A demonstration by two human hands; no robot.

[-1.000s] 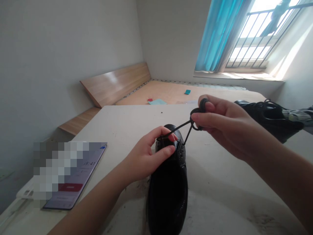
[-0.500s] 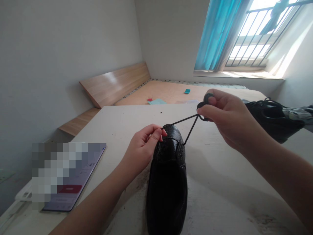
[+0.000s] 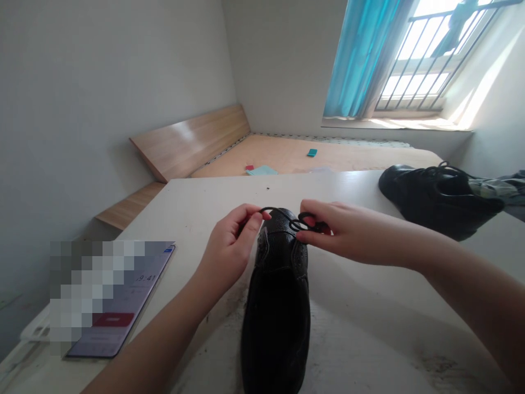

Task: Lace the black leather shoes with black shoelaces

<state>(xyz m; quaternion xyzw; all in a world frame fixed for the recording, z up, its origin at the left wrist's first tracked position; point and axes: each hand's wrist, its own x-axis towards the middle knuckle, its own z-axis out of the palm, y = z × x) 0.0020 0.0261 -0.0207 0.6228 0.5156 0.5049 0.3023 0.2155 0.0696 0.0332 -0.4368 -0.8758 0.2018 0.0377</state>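
A black leather shoe (image 3: 276, 323) lies on the white table (image 3: 197, 202), its toe pointing away from me. At the left of the toe, my left hand (image 3: 235, 235) pinches a stretch of black shoelace (image 3: 273, 208). The lace curves slackly over the toe to my right hand (image 3: 324, 224), whose fingers are closed on a looped bundle of it beside the right eyelet flap. Part of the bundle is hidden by the right fingers.
Another black laced shoe (image 3: 438, 200) stands at the right with something greyish in its opening. A phone or tablet (image 3: 118, 317) lies at the left, partly pixelated. Behind the table are a wooden bed board (image 3: 287, 153) and a teal curtain (image 3: 356, 60).
My right hand has come down and left, close to the toe, with the lace bundle. The lace between the hands has gone from taut to slack. The second shoe is now fully uncovered.
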